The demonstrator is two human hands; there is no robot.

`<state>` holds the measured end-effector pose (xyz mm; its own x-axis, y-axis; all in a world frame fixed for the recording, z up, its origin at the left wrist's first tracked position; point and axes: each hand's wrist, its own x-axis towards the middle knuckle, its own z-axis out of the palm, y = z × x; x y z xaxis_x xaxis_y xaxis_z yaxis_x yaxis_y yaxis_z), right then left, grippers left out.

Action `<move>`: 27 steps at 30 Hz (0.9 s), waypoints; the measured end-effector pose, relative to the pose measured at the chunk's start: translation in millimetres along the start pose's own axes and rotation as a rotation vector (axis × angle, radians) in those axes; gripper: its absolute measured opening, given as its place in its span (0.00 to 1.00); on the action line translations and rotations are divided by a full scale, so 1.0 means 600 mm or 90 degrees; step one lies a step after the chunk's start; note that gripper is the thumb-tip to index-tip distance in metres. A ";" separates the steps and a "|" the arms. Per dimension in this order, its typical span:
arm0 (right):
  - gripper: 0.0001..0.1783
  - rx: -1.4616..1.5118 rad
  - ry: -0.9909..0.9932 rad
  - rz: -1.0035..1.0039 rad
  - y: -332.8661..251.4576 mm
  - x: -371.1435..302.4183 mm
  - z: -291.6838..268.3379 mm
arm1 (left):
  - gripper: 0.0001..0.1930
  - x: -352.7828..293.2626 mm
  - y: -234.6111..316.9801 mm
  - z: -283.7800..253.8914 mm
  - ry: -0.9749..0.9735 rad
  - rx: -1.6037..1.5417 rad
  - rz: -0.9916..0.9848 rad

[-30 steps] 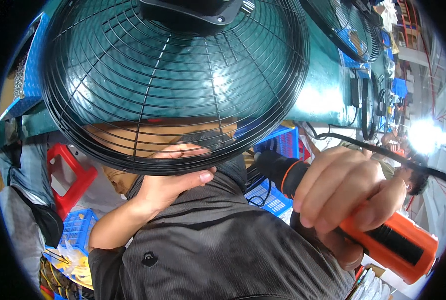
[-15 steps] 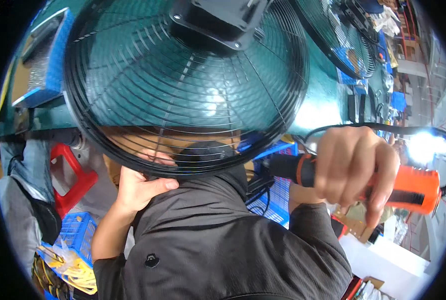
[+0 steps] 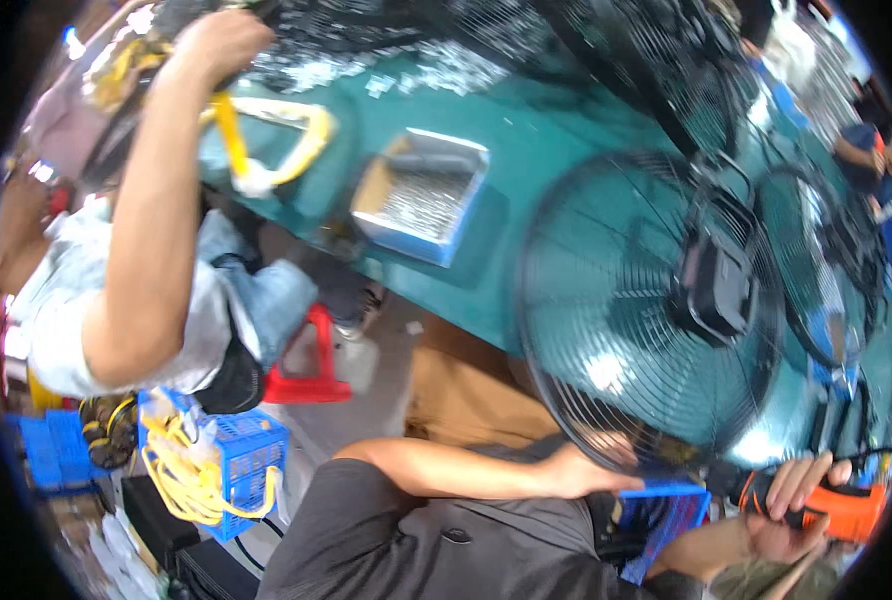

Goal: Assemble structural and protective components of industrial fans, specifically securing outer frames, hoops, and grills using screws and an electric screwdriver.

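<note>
A round black fan guard (image 3: 616, 300), with a black motor housing (image 3: 718, 280) at its centre, stands on the green table and reaches over its near edge. My left hand (image 3: 581, 472) is closed on the guard's lower rim, thumb outside and fingers partly hidden behind the wires. My right hand (image 3: 791, 490) wraps round an orange and black power screwdriver (image 3: 844, 512). The tool lies nearly level, its dark nose pointing left, close to the guard's lower right rim. Whether its tip touches the rim I cannot tell.
An open box of small metal parts (image 3: 421, 205) sits on the green table (image 3: 486, 290). Another fan (image 3: 831, 260) stands at the right. A co-worker's arm (image 3: 151, 220) reaches over the far left, near a yellow frame (image 3: 276, 150). Below are a red stool (image 3: 311, 370) and a blue crate (image 3: 251, 465).
My view has swung left, so the fan now appears farther right, and the co-worker and parts box show fully. My left hand stays on the rim; my right hand still holds the screwdriver.
</note>
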<state>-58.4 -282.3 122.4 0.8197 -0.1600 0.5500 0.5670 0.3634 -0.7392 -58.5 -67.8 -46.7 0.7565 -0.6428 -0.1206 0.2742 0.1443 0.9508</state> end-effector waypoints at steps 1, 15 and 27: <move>0.25 -0.004 -0.015 0.002 -0.002 -0.001 0.002 | 0.27 0.004 0.002 0.001 -0.039 -0.102 -0.056; 0.14 -0.401 0.312 -0.191 0.026 0.007 -0.158 | 0.10 -0.103 0.337 -0.347 0.465 0.987 0.176; 0.15 -0.494 0.346 -0.170 0.040 -0.013 -0.164 | 0.10 -0.017 0.364 -0.425 0.228 1.208 -0.312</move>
<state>-43.1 -363.0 62.4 0.4727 -0.6204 0.6259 0.4761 -0.4179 -0.7738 145.3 162.4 89.4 0.9554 -0.1848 -0.2302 -0.2266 -0.9589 -0.1708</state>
